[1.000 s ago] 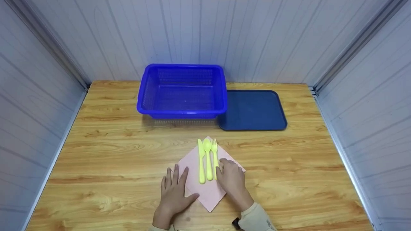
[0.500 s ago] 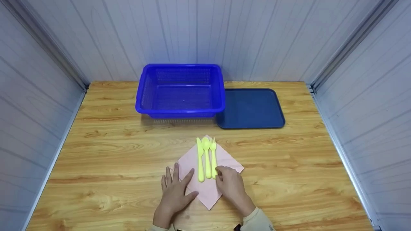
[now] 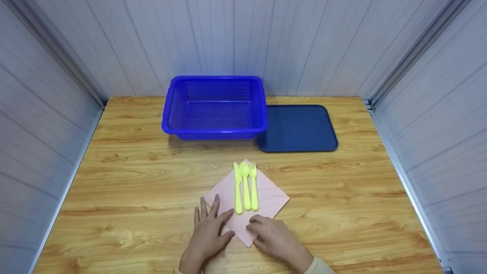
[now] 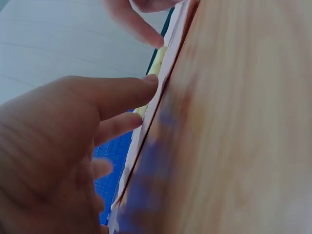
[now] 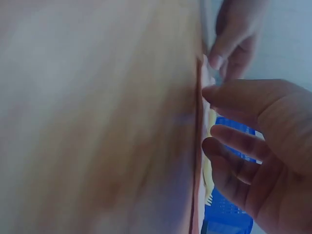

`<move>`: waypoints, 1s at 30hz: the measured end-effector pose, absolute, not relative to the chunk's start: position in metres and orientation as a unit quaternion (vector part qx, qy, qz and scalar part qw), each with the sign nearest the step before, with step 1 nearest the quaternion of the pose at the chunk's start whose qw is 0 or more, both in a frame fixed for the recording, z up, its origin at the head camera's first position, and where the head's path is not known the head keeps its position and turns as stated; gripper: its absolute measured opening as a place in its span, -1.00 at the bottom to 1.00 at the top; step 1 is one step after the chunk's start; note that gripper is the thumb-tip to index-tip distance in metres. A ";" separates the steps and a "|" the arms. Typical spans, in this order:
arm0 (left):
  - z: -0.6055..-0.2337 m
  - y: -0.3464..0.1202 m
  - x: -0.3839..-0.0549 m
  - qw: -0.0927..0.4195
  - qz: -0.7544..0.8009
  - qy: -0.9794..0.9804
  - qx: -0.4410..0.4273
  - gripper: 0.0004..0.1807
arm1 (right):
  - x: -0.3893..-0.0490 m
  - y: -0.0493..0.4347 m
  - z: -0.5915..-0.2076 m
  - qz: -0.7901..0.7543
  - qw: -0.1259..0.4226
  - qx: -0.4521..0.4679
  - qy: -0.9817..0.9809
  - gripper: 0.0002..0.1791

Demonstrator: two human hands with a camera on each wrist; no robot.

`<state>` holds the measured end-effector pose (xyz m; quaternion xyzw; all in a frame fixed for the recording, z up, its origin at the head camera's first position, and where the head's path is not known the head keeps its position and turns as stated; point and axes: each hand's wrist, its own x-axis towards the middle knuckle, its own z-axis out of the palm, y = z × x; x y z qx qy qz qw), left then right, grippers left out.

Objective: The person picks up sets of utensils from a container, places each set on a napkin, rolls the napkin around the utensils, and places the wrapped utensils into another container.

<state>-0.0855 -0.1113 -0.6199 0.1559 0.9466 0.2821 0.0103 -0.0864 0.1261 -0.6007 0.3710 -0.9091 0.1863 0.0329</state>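
A pink napkin (image 3: 272, 196) lies diamond-wise on the wooden table, one corner toward the person. On it, side by side, rest a yellow knife (image 3: 239, 194), a yellow spoon (image 3: 246, 190) and a yellow fork (image 3: 254, 190), handles toward the person. My left hand (image 3: 208, 236) touches the napkin's left edge with fingers spread; its thumb tip sits at the lower left edge, seen also in the left wrist view. Below the fork handle, my right hand (image 3: 277, 239) is over the napkin's near corner. Its fingers are loosely bent, with a gap between thumb and fingers in the right wrist view.
A blue plastic basket (image 3: 220, 132) stands at the back of the table (image 3: 125, 182). To its right lies a dark blue tray (image 3: 300, 129), partly overlapped by the basket in the head view. Pale panel walls (image 3: 236, 38) enclose the back and both sides.
My right hand has left the fork handle and come down toward the napkin's near corner. The fork handle's end now shows fully. My left hand stays at the napkin's left edge.
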 end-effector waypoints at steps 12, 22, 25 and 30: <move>-0.615 -0.104 -0.088 0.039 0.284 0.939 0.188 -0.33 | -0.084 0.126 -0.603 0.177 0.004 0.396 -0.901 -0.85; -0.601 -0.107 -0.083 0.058 0.337 0.914 0.219 -0.42 | -0.098 0.125 -0.595 0.214 -0.002 0.352 -0.911 -0.94; -0.598 -0.105 -0.089 0.004 0.337 0.913 0.229 -0.58 | -0.104 0.126 -0.590 0.243 0.012 0.342 -0.908 -0.93; -0.591 -0.099 -0.106 -0.038 0.342 0.921 0.180 -0.94 | -0.110 0.126 -0.584 0.265 0.045 0.335 -0.903 -0.84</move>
